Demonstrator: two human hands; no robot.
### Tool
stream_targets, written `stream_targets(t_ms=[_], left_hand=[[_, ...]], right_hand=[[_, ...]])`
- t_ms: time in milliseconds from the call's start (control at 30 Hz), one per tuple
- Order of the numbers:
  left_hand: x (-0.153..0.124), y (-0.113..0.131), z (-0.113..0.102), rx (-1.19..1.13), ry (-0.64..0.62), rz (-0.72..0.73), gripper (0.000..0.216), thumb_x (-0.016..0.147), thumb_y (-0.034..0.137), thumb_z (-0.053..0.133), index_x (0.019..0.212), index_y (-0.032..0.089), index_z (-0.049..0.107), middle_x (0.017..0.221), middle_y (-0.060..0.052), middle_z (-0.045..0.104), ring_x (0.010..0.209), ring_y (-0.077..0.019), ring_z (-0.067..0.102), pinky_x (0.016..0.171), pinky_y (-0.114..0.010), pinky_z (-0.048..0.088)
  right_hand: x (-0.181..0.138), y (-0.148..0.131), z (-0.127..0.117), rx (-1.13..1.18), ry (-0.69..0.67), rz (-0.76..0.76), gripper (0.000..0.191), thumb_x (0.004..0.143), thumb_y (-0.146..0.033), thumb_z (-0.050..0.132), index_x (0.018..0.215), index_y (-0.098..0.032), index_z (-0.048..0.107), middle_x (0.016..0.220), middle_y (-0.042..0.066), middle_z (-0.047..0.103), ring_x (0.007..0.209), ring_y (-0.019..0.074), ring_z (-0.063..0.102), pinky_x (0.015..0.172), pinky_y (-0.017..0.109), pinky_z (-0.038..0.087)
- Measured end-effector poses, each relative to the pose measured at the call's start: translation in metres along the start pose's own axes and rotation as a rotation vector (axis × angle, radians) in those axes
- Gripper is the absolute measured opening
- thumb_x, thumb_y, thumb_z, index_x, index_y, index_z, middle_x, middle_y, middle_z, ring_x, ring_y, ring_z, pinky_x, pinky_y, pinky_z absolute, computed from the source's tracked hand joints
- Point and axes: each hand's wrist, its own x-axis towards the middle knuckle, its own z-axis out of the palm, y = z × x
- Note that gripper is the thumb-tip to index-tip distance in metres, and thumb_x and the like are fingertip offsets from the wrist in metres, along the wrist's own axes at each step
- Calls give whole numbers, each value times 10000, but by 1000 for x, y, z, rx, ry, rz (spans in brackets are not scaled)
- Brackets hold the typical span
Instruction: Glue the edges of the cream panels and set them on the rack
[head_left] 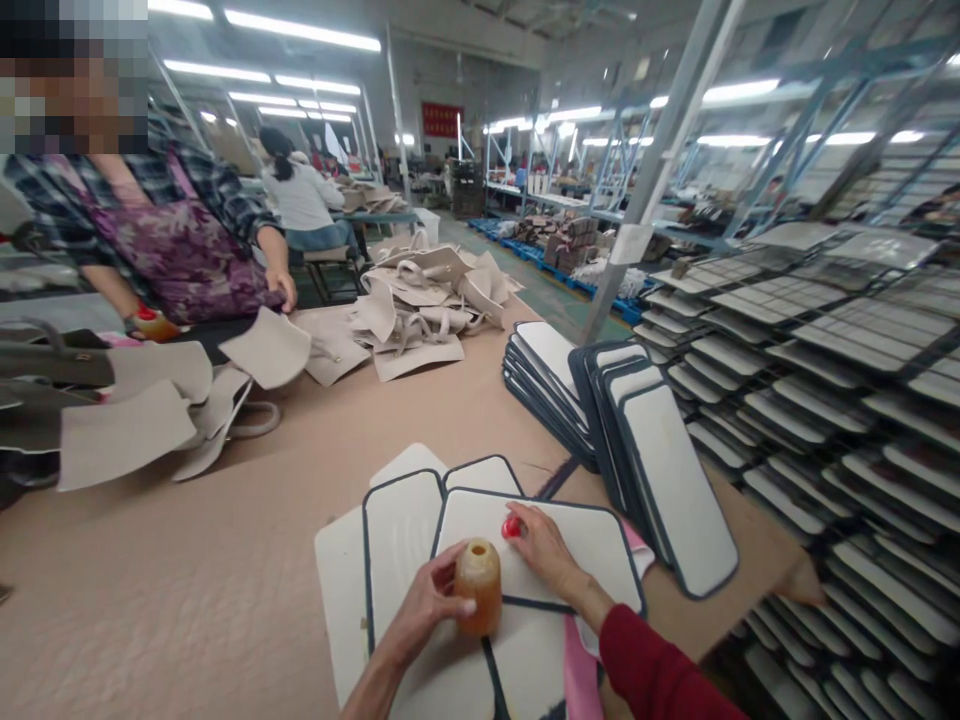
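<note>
My left hand [424, 610] is wrapped round a small amber bottle [478, 588], its open neck pointing up. My right hand [546, 550] pinches a small red cap [511, 527] just right of the bottle's top. Both hands hover over white panels edged in dark blue [592, 545] that lie overlapping on the beige table [187, 590] in front of me. A red sleeve [660, 675] covers my right forearm.
A fanned stack of the same blue-edged panels [660, 470] lies to the right, beside racks of panels [825, 380]. Across the table a person in a plaid shirt [165, 220] handles beige cut pieces [127, 420]; a pile of beige pieces [427, 300] lies further back.
</note>
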Motion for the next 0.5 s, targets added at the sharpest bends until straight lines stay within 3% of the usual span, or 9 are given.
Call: stream_targets(t_ms=[167,500], left_hand=[[1,3,6,17,43,23,800,449,284,905,1206,181,668,1225,-112,670,1170,-352,561,1017,-422,389],[0,1,13,-29,150,25,793,479,320,898,1219,169,657,1274,-133,638,1207,-359,541,1051,-445,378]], right_hand=[[4,6,2,-37,-59,-61,270,911,-317,594,1136,-167,592,1141,72,607,1064,221,582,936,468,473],[5,14,-16,-100,-200,-157,342,912,-336,589,1210,-172,548,1105,70,604,1003,214,597,886,449,498]])
